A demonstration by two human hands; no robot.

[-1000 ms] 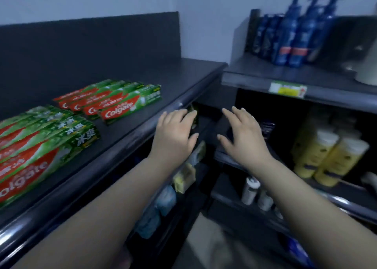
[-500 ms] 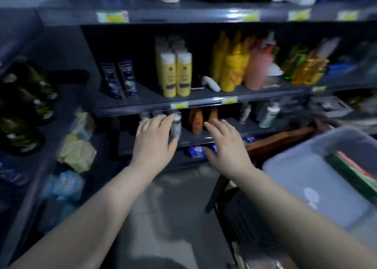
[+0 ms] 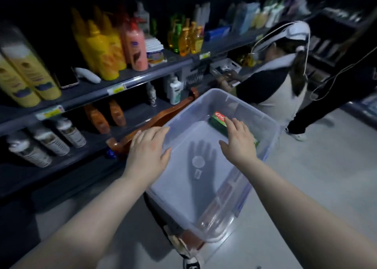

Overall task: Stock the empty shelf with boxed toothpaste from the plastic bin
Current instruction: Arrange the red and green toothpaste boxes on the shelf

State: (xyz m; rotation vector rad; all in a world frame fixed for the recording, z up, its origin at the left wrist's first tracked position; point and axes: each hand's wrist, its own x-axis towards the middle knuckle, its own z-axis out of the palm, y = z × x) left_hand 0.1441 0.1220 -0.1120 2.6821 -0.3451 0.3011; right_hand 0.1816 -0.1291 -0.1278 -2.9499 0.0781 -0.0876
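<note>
Left hand [image 3: 148,148] and right hand [image 3: 238,142] above the clear plastic bin [image 3: 255,108]; neither grips anything.

I see my left hand palm-down over the bin's left rim, fingers straight and close together, holding nothing. My right hand is over the far right part of the bin, fingers straight and slightly spread, above the green-and-red boxed toothpaste [image 3: 218,120]; I cannot tell whether they touch it. The box lies flat on the bin floor beside the far right wall. To the left, dark shelving [image 3: 142,78] carries yellow bottles [image 3: 102,50] and a pink bottle [image 3: 136,48]. A second person [image 3: 271,85] stands at the far right, facing the shelving.
</note>
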